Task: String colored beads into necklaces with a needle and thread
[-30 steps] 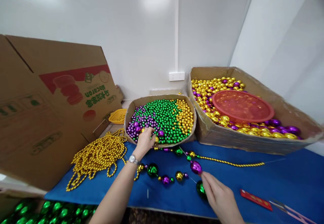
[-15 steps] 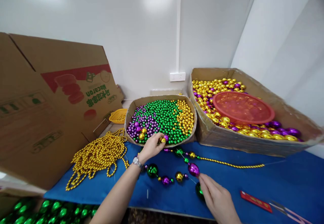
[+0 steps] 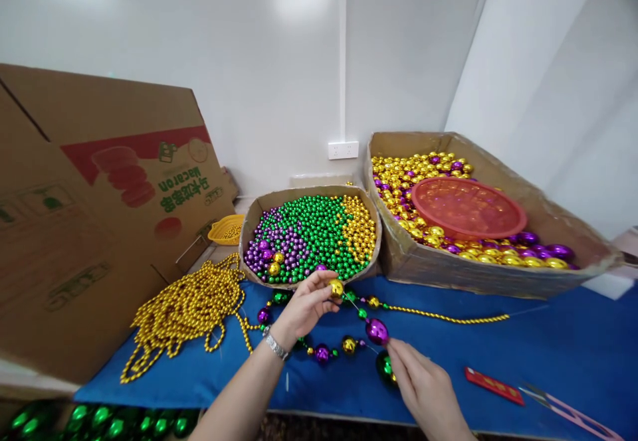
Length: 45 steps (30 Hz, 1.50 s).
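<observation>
My left hand (image 3: 305, 308) is lifted just in front of the round cardboard tray (image 3: 255, 210) of purple, green and gold beads, pinching a gold bead (image 3: 336, 287) between thumb and fingers. My right hand (image 3: 426, 391) rests low on the blue cloth (image 3: 548, 348), fingers closed beside a large purple bead (image 3: 377, 330) and over a green one (image 3: 383, 366). A thin thread runs from the gold bead down to the purple one. A partly strung strand of mixed beads (image 3: 323, 351) lies between my hands.
A heap of gold bead chains (image 3: 189, 308) lies at the left. A big cardboard box (image 3: 448, 275) of gold and purple balls holds a red plastic bowl (image 3: 468, 207). Large cartons (image 3: 100, 215) lean at the left. A red strip (image 3: 492, 385) and scissors (image 3: 563, 411) lie right.
My left hand came out of the bead tray with a gold bead and moved right and toward me, up to the thread. My right hand stayed by the purple bead.
</observation>
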Each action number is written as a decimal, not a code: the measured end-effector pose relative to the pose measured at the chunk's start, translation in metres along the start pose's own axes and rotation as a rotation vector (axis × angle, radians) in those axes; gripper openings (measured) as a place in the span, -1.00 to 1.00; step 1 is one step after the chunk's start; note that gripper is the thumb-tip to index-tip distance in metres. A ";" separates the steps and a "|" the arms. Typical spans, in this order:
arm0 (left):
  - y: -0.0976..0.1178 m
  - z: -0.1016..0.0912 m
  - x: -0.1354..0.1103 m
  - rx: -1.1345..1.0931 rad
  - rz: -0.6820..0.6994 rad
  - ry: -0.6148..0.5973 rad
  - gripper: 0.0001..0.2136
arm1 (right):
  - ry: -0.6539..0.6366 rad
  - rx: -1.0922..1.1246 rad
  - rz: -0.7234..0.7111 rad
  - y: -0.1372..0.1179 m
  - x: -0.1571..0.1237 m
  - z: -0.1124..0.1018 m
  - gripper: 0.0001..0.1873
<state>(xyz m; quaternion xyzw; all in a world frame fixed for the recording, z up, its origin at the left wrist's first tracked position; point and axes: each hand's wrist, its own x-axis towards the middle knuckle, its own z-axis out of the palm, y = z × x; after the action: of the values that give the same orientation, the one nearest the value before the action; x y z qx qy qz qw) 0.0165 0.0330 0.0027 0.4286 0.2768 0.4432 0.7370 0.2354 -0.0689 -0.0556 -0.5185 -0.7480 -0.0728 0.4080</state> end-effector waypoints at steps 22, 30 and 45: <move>-0.004 0.015 -0.003 0.247 0.013 -0.062 -0.61 | -0.083 -0.010 0.039 0.000 0.003 0.001 -0.66; -0.016 0.019 0.001 0.140 -0.009 0.046 -0.60 | -0.114 0.055 0.082 0.006 0.000 0.000 -0.64; -0.017 0.019 0.003 0.214 -0.020 0.044 -0.60 | -0.052 0.197 0.137 0.005 0.002 0.001 -0.68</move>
<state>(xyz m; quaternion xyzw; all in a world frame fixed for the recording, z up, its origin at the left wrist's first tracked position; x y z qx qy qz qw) 0.0399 0.0242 -0.0033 0.4923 0.3430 0.4132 0.6850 0.2391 -0.0649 -0.0568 -0.5274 -0.7247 0.0424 0.4415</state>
